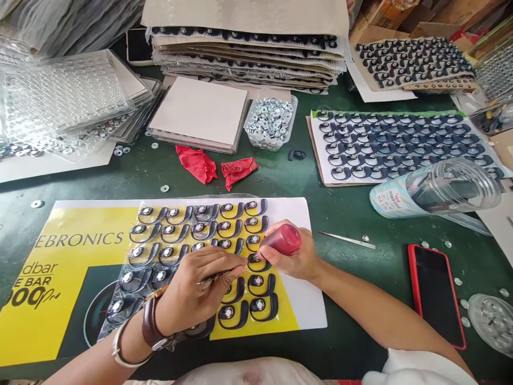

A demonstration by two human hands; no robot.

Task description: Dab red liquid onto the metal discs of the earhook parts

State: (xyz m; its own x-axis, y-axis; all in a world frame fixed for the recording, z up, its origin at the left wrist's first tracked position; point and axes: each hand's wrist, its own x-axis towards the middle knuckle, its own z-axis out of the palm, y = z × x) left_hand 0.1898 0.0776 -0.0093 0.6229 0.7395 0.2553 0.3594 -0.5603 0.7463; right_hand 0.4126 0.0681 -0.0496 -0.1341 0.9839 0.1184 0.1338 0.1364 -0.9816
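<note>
My right hand (302, 259) is wrapped round a small red squeeze bottle (284, 239), tilted so its nozzle points down and left at a black hook-shaped piece (259, 264). My left hand (200, 280) is closed on thin dark tweezers (218, 275), whose tips reach towards the same piece near the nozzle. Whether they touch it is too small to tell. Rows of similar hook-shaped pieces with round silver discs, such as this one (228, 313), lie on a clear plastic sheet over a yellow and white printed poster (68, 235). My left forearm covers some lower pieces.
Beyond the poster are red cloth scraps (196, 164), a tub of metal washers (269, 124) and a stack of boards (200, 112). At right lie a filled sheet (316, 160), a clear jar (436, 187), a white pointed tool (348, 240) and a red-cased phone (436, 294).
</note>
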